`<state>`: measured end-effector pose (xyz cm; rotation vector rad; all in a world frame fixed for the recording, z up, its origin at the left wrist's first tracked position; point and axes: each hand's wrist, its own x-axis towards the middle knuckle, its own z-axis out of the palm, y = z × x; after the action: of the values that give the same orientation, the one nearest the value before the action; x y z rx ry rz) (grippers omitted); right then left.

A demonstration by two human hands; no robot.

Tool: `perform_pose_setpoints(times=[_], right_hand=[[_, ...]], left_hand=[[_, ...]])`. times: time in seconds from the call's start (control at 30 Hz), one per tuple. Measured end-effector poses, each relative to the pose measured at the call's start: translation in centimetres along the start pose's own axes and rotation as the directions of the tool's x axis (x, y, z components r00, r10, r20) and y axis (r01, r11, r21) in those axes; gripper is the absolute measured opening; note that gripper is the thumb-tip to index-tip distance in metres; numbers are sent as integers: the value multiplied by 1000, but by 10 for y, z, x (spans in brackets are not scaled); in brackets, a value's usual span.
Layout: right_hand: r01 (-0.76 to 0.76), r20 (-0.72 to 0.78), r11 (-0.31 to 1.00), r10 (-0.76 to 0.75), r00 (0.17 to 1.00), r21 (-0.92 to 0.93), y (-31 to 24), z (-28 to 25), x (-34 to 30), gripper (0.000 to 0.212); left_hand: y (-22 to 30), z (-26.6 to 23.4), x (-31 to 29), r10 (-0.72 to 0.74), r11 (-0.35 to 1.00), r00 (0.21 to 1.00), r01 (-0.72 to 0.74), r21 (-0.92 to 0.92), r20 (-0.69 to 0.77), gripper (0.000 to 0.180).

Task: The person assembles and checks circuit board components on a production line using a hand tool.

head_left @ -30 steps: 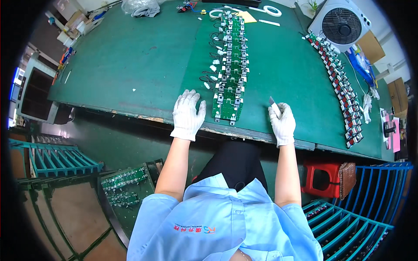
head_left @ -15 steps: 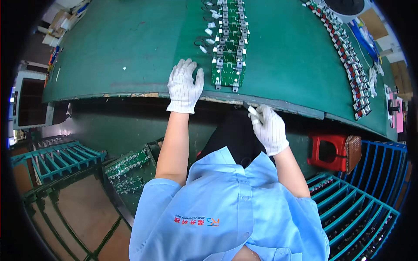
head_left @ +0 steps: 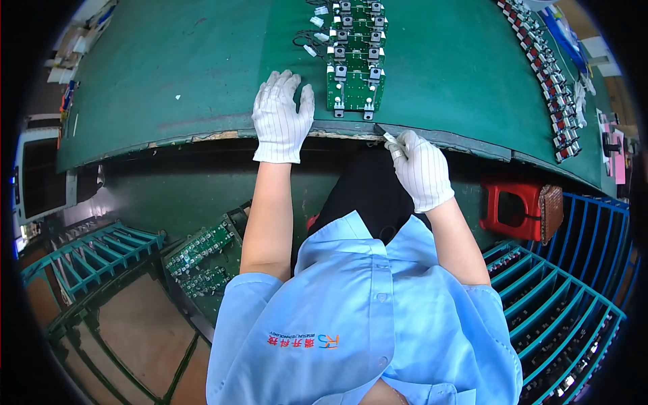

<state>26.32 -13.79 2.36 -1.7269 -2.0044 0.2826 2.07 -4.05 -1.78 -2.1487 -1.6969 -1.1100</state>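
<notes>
My left hand (head_left: 282,118), in a white striped glove, lies palm down on the green tabletop with its fingers stretched out, holding nothing. Just right of it a long column of green circuit boards (head_left: 356,88), with black components and white parts, runs away from the table's near edge. Below the boards my right hand (head_left: 423,170), gloved the same way, is closed round a slim white tool (head_left: 389,138). The tool's dark tip is at the grey table edge; its exact kind is unclear. Wires with white connectors (head_left: 316,39) lie left of the boards.
Another row of boards with red and white parts (head_left: 550,94) lines the table's right side. A red stool (head_left: 511,210) and a teal slotted rack (head_left: 557,310) stand at right. Lower left are more green boards (head_left: 202,256) and another teal rack (head_left: 101,253).
The whole scene sits higher in the picture as the view shifts. My right hand has moved slightly forward, bringing the tool's tip onto the table edge. My left hand stays flat on the table.
</notes>
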Motion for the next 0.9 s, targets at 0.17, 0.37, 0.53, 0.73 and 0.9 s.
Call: perform_pose_setpoints(times=[0.17,0.37,0.53,0.73,0.9], right_hand=[[-44,95,998,39,995,51,-4,3,2,19],[-511,291,766,423,858,391,-10,-10,-4,24],[-736,631,135,429,647,664,-1,-2,-19,27],[-730,732,-166,344,588,664,-15,4,-21,25],[-700,717,-200,351,602,686,-19,20,-23,24]], left_hand=[[-1,-1,-1,9,1000,1000,-9,-2,-5,23],[-1,1,-1,10,1000,1000,-10,-10,0,22],[2,-4,1,-3,1000,1000,4,-16,20,22],[0,-3,1,11,1000,999,-10,-15,47,22],[-2,1,0,15,1000,999,-15,-7,33,23]])
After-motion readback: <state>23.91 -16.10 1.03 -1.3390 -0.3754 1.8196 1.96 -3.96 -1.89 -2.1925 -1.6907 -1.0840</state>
